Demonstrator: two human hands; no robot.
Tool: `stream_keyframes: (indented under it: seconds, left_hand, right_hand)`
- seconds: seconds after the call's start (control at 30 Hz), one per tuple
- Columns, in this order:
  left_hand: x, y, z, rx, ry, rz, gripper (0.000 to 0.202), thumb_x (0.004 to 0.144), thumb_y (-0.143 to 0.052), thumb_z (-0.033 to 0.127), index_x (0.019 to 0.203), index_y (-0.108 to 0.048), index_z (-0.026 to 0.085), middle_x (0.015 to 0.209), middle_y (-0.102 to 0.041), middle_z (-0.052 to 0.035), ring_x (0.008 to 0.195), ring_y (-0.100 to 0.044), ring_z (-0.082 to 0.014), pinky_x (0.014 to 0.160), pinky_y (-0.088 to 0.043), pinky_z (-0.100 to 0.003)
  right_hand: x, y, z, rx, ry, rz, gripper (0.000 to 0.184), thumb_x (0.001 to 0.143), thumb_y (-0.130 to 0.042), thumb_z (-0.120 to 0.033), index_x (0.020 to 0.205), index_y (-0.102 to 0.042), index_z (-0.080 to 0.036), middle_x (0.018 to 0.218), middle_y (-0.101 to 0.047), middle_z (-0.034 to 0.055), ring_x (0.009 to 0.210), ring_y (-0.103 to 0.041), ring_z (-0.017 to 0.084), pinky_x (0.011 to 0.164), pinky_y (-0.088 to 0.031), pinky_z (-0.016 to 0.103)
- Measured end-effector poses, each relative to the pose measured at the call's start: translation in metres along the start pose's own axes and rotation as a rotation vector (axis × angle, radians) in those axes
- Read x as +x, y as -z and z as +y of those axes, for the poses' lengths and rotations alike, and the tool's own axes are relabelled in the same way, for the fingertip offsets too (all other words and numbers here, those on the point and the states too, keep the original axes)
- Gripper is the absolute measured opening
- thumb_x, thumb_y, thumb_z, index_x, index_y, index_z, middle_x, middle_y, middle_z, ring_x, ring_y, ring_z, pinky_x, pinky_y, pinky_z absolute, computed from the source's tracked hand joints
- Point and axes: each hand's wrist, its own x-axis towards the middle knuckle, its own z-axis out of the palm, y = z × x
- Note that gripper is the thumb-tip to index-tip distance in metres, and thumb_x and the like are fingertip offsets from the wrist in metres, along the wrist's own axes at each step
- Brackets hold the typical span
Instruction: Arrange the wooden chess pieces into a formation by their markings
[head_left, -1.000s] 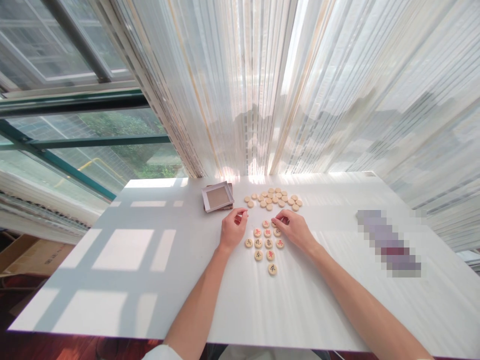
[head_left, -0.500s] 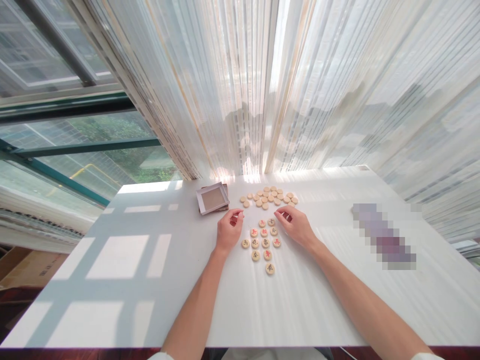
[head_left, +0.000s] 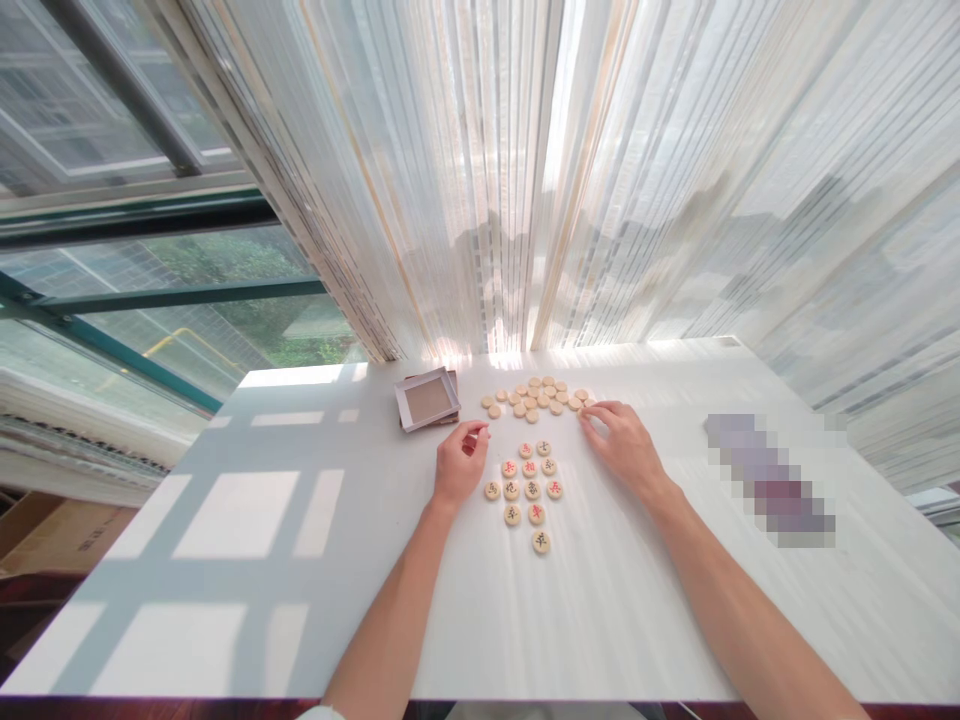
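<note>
Right hand (head_left: pixel 626 447) flat and loose, fingertips on face-down pile (head_left: pixel 540 395); left hand (head_left: pixel 459 462) curled (holding anything? can't tell). Risk: right wrist could knock face-up rows (head_left: pixel 529 487) askew.

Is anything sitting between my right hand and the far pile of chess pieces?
Nothing visible: the right hand reaches the right end of the pile of xiangqi pieces, and the face-up pieces lie off to its left.

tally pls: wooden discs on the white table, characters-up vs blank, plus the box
Round pale wooden discs with characters up: 12
Round pale wooden discs blank side up, far cluster: about 17; the right hand covers its right end
Shallow grey cardboard box: 1
Total: about 30
</note>
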Motion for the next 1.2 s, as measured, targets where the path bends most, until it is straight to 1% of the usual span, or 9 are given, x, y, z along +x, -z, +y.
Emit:
stream_keyframes:
  seconds: [0.23,0.4,0.5,0.57,0.67,0.77,0.87,1.0,1.2]
  left_hand:
    - [-0.001,0.001,0.001,-0.003,0.003,-0.014,0.022,0.091,-0.058,0.038,0.1,-0.069,0.02,0.087,-0.075,-0.0033,0.068,-0.069,-0.0148,0.068,-0.054,-0.025]
    - [-0.001,0.001,0.002,0.004,0.003,-0.018,0.023,0.092,-0.058,0.037,0.101,-0.069,0.02,0.087,-0.075,-0.0039,0.066,-0.067,-0.0144,0.068,-0.054,-0.027]
    - [-0.001,0.001,0.004,-0.002,-0.02,-0.012,0.022,0.092,-0.058,0.036,0.1,-0.07,0.019,0.087,-0.074,-0.004,0.068,-0.067,-0.0143,0.067,-0.054,-0.026]
    - [-0.002,0.002,0.007,-0.015,-0.044,-0.009,0.021,0.092,-0.058,0.034,0.1,-0.069,0.019,0.086,-0.074,-0.004,0.069,-0.066,-0.0142,0.066,-0.053,-0.025]
    - [-0.006,0.001,0.016,-0.044,-0.088,-0.031,0.019,0.093,-0.058,0.032,0.099,-0.069,0.019,0.085,-0.073,-0.0037,0.069,-0.064,-0.0133,0.063,-0.051,-0.024]
    - [-0.014,0.001,0.028,-0.076,-0.14,-0.107,0.017,0.092,-0.059,0.031,0.1,-0.069,0.02,0.084,-0.071,-0.003,0.066,-0.061,-0.0119,0.056,-0.047,-0.022]
    - [-0.024,0.001,0.041,-0.104,-0.223,-0.204,0.018,0.089,-0.063,0.028,0.106,-0.066,0.022,0.093,-0.07,-0.0029,0.069,-0.061,-0.0112,0.056,-0.046,-0.022]
    - [-0.033,0.0,0.051,-0.115,-0.316,-0.261,0.021,0.087,-0.067,0.027,0.108,-0.064,0.023,0.1,-0.068,-0.0034,0.069,-0.061,-0.0104,0.055,-0.045,-0.022]
    - [-0.037,-0.003,0.05,-0.1,-0.369,-0.263,0.023,0.087,-0.069,0.024,0.11,-0.065,0.024,0.099,-0.066,-0.0035,0.069,-0.06,-0.0104,0.056,-0.046,-0.023]
  right_hand:
    - [-0.003,0.0,-0.012,0.047,0.019,-0.062,0.018,0.095,-0.053,-0.028,0.094,-0.071,-0.023,0.103,-0.07,0.0091,0.102,-0.062,0.028,0.092,-0.051,0.042]
    - [-0.002,0.004,-0.017,0.091,-0.01,-0.118,0.012,0.092,-0.056,-0.028,0.088,-0.066,-0.023,0.09,-0.07,0.0063,0.088,-0.064,0.026,0.081,-0.051,0.039]
    - [-0.002,0.009,-0.023,0.132,-0.021,-0.146,0.012,0.093,-0.057,-0.031,0.09,-0.066,-0.023,0.089,-0.071,0.0053,0.081,-0.065,0.023,0.076,-0.051,0.037]
    - [-0.003,0.013,-0.03,0.248,-0.061,-0.184,0.014,0.092,-0.06,-0.035,0.096,-0.067,-0.024,0.093,-0.072,0.0048,0.078,-0.066,0.021,0.072,-0.051,0.034]
    - [-0.005,0.017,-0.043,0.54,-0.191,-0.278,0.021,0.089,-0.064,-0.042,0.1,-0.069,-0.024,0.096,-0.073,0.005,0.078,-0.066,0.02,0.068,-0.052,0.032]
    - [-0.007,0.017,-0.057,0.855,-0.278,-0.393,0.026,0.086,-0.07,-0.045,0.1,-0.07,-0.023,0.099,-0.073,0.0061,0.086,-0.068,0.021,0.076,-0.053,0.033]
    - [-0.01,0.017,-0.07,1.112,-0.337,-0.458,0.028,0.084,-0.072,-0.045,0.098,-0.068,-0.022,0.097,-0.073,0.0059,0.086,-0.068,0.02,0.074,-0.053,0.032]
    - [-0.015,0.019,-0.081,1.252,-0.384,-0.488,0.023,0.086,-0.072,-0.043,0.094,-0.066,-0.022,0.092,-0.071,0.0035,0.08,-0.065,0.017,0.07,-0.051,0.03]
    - [-0.019,0.015,-0.084,1.275,-0.413,-0.516,0.023,0.088,-0.069,-0.043,0.091,-0.064,-0.021,0.084,-0.07,0.0019,0.072,-0.059,0.015,0.067,-0.048,0.029]
